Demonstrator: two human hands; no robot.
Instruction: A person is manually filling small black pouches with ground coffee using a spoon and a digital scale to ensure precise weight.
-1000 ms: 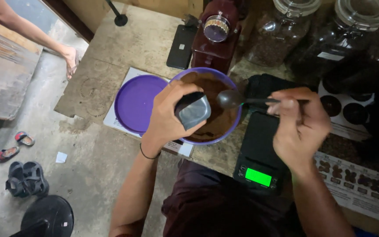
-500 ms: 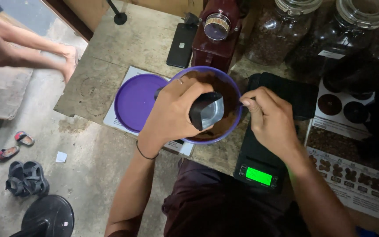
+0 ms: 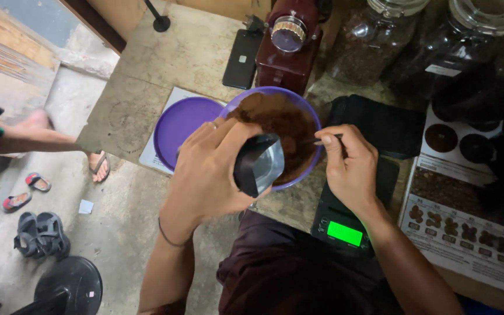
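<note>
Over the purple bowl [image 3: 313, 125] of brown powder, the left hand [image 3: 211, 169] wraps around a small open pouch [image 3: 258, 164], tipped toward the bowl. Next to it, the right hand [image 3: 351, 166] pinches a thin spoon handle [image 3: 329, 139]. A scale [image 3: 345, 224] with a green screen sits below on the surface [image 3: 176, 64].

Left hand [image 3: 205, 169] holds foil pouch [image 3: 258, 164] (open) over purple bowl [image 3: 307, 114].

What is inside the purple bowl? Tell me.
The purple bowl holds brown powder. The left hand and its pouch cover the near part; the bottom is hidden.
</note>
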